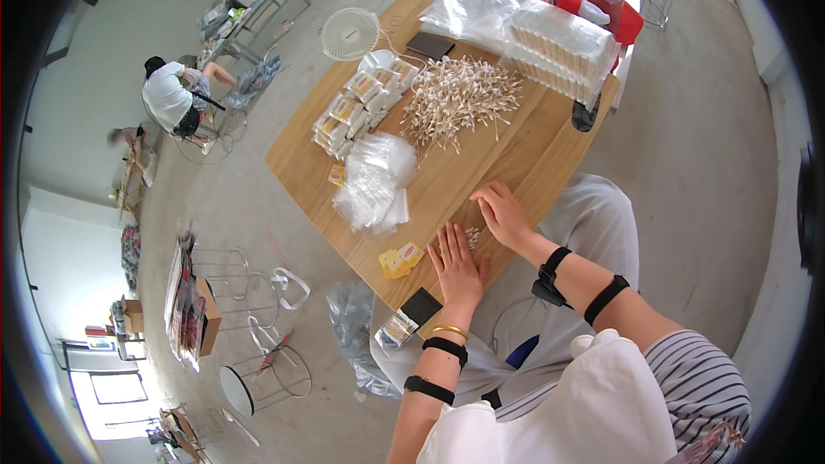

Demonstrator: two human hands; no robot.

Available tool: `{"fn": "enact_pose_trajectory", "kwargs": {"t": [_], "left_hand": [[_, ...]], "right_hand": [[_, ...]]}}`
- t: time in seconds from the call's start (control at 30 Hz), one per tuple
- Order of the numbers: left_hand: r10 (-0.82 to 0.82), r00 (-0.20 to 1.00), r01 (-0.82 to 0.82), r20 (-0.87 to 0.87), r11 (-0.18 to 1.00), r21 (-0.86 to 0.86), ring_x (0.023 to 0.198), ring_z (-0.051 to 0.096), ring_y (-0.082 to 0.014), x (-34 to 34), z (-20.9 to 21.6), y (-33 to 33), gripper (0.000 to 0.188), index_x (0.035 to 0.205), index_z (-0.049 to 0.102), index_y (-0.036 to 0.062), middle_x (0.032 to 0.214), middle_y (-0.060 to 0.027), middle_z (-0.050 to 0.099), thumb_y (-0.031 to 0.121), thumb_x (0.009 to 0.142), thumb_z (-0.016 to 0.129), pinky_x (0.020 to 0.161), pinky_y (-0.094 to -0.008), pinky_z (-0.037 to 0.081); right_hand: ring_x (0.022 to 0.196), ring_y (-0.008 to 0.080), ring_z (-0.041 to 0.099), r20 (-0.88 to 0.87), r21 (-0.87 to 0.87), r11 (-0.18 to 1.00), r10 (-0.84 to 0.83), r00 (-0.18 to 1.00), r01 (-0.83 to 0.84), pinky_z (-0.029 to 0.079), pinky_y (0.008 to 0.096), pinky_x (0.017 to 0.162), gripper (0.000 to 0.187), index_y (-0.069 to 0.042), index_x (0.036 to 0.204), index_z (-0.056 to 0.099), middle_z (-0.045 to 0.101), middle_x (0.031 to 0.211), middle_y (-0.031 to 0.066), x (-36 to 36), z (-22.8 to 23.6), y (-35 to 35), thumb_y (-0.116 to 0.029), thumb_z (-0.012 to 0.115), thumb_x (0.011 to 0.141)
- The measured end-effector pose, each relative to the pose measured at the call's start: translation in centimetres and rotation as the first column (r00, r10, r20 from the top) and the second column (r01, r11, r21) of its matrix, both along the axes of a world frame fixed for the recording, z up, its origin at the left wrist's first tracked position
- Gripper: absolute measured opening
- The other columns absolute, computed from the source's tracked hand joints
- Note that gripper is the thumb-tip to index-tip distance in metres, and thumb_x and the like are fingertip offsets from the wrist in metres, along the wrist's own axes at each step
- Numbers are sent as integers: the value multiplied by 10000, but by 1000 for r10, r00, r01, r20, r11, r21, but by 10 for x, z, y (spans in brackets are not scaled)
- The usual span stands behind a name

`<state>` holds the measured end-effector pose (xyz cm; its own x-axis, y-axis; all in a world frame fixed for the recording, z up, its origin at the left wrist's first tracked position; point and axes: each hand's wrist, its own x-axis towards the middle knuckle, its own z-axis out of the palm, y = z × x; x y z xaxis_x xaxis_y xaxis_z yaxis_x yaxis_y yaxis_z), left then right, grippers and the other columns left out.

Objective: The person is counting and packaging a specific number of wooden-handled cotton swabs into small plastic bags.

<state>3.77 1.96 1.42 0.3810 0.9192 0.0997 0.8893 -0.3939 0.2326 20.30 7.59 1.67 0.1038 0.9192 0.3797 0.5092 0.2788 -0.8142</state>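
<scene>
My left hand (460, 273) lies flat near the table's front edge with its fingers stretched out. Just to its right is a small bunch of cotton swabs (472, 237), partly hidden by the fingers. Farther right, my right hand (505, 216) rests on the wood with its fingers loosely bent and apart, and nothing shows in it. Yellow printed cards (400, 260) lie left of my left hand. Beyond both hands spreads a big loose heap of cotton swabs (460, 103). A pile of clear plastic bags (375, 182) sits to the left of that heap.
Packed swab bundles (357, 107) are stacked at the table's left, near a white fan (350, 33). Large clear bags of swabs (563, 43) stand at the far right. A black holder (421, 306) sits at the near edge. Stools (236, 390) stand left; a seated person (172, 99) works farther off.
</scene>
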Motion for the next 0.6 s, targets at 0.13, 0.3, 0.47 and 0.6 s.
{"fn": "enact_pose_trajectory", "kwargs": {"t": [0.13,0.3,0.47,0.6], "left_hand": [[11,999,-13,-30,999,-44,1529,151,-398,0,7,12,854,1563,227,-40,1640,-191,227,477,960,543,1225,-585,75],[23,993,-28,-117,999,-41,1540,115,-393,0,9,2,840,1572,249,-5,1645,-192,220,493,961,540,1219,-600,52],[-8,991,2,-136,999,-44,1541,114,-393,-8,5,-18,807,1571,270,9,1652,-197,202,508,981,503,1218,-604,38],[-28,989,20,-147,998,-57,1545,121,-372,-10,4,-27,797,1581,268,39,1662,-177,189,559,1001,438,1216,-615,41]], "right_hand": [[1009,349,555,-2,27,1000,-8,1000,8,467,437,867,95,-58,1029,607,596,1006,129,0,3,0,-49,549,954],[1005,343,555,13,23,1000,8,1000,-8,467,435,866,95,-57,1033,605,597,1010,124,3,1,0,-52,548,957],[1015,341,554,-15,27,999,19,1000,-18,468,433,871,96,-56,1038,605,595,1020,124,-1,1,1,-60,538,969],[1030,335,555,-47,-5,1000,17,999,-17,469,426,882,104,-56,1048,610,595,1038,120,1,1,-1,-67,531,982]]}}
